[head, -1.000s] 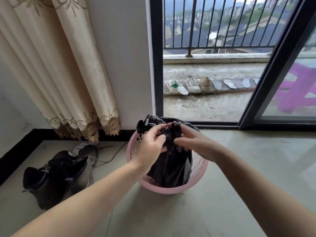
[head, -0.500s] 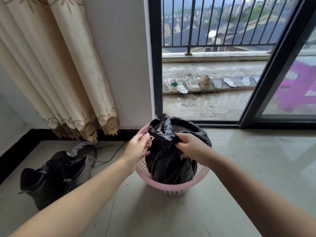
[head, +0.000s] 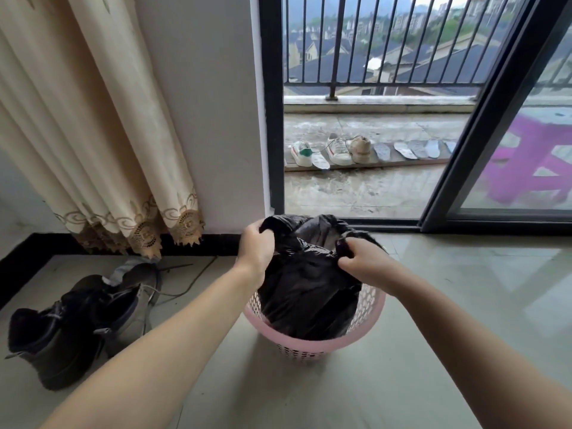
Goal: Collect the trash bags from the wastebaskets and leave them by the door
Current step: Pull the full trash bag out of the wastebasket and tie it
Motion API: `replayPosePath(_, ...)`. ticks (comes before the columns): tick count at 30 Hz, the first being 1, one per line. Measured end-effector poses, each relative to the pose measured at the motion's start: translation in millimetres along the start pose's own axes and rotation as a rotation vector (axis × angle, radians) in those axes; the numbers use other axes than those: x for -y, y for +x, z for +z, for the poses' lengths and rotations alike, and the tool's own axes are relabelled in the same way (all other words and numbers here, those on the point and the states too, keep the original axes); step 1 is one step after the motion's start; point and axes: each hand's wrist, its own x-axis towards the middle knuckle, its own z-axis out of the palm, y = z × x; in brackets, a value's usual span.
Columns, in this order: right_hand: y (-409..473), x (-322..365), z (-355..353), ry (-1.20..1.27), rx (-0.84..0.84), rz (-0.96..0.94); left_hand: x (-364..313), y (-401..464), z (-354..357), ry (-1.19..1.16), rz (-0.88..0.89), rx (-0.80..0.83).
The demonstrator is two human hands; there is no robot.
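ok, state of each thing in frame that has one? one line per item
trash bag: still in the basket, mouth open, rim gripped on two sides
wastebasket: upright on the floor, bag inside
left hand: grips the bag's left rim
right hand: grips the bag's right rim
sliding door: slid open, gap onto the balcony
curtain: gathered against the wall
boots: upright on the floor

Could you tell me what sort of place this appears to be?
Probably a room in a home, beside a balcony: cream embroidered curtain, black sliding glass door, and white sneakers drying outside by the railing.
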Motion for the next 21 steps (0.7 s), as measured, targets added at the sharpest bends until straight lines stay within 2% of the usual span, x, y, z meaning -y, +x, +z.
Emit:
replayPosePath(3,7.3,-4.3,3.2,0.021,-0.191,0.048,-3.3,-20.7,1.8,0.185,0.253,0.079)
replayPosePath(6,6.8,7.6,9.4,0.104,-0.186,-0.092,-8.4,-38.8,7.4,0.308,0.379,0.214)
replayPosePath(8,4.8,18.2,15.3,0.072,-0.046,-0.24,-5.6,-42.4,10.7,0.312,0.37,0.289)
replayPosePath(10,2.5,24.7,22.4,0.09,0.154,-0.284,-3.9,-42.3,13.6,0.304,0.279,0.342)
replayPosePath(11,2.2,25.2,25.2,0.09,0.193,-0.289,-4.0,-42.3,13.5,0.327,0.227,0.393)
replayPosePath(14,2.0,18.8,24.1,0.05,0.071,-0.266,-8.5,-39.1,10.5,0.43,0.167,0.602)
replayPosePath(15,0.4,17.9,21.6,0.011,0.02,-0.253,-10.6,-37.5,7.9,0.433,0.195,0.603)
replayPosePath(17,-4.4,20.5,19.0,-0.081,-0.019,-0.275,-14.9,-29.9,3.1,0.334,0.232,0.418)
replayPosePath(19,-10.8,27.7,18.1,-0.144,0.021,-0.337,-11.0,-13.2,-2.9,0.274,0.24,0.156)
replayPosePath(20,-14.2,31.8,18.2,-0.164,0.074,-0.367,-6.5,-5.3,-5.8,0.297,0.212,0.105)
replayPosePath(21,-17.8,35.2,18.9,-0.173,0.135,-0.401,-2.1,-0.3,-7.0,0.337,0.149,0.133)
